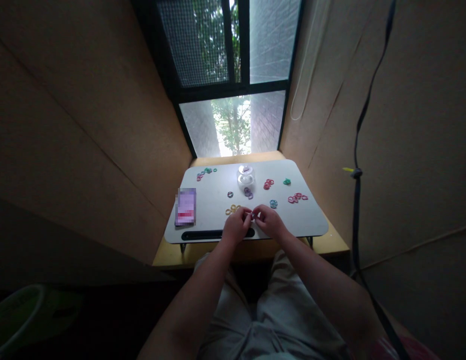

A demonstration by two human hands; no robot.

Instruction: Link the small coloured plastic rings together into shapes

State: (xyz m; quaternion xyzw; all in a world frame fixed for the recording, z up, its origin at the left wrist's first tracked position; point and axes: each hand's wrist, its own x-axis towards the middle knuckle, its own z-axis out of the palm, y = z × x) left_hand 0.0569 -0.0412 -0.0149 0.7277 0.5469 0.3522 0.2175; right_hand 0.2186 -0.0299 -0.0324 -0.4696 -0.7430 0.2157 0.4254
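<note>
My left hand (238, 224) and my right hand (269, 221) meet over the front of the white table top. Their fingertips are closed in a pinch on a small dark ring (253, 216), mostly hidden by the fingers; it looks like a little hair tie. Beside my left hand lie several yellow rings (233, 209). Purple rings (248, 193) and one dark grey ring (230, 194) are just beyond. Blue rings (274, 204) lie past my right hand. A clear round container (246, 179) stands toward the back.
Red rings (268, 184), green rings (287, 181) and pink rings (298, 198) lie on the right of the white folding table (213, 187). Mixed rings (207, 171) are at back left, above a phone (185, 207). A dark slot (202, 235) runs along the front; a cord (356, 225) hangs at right.
</note>
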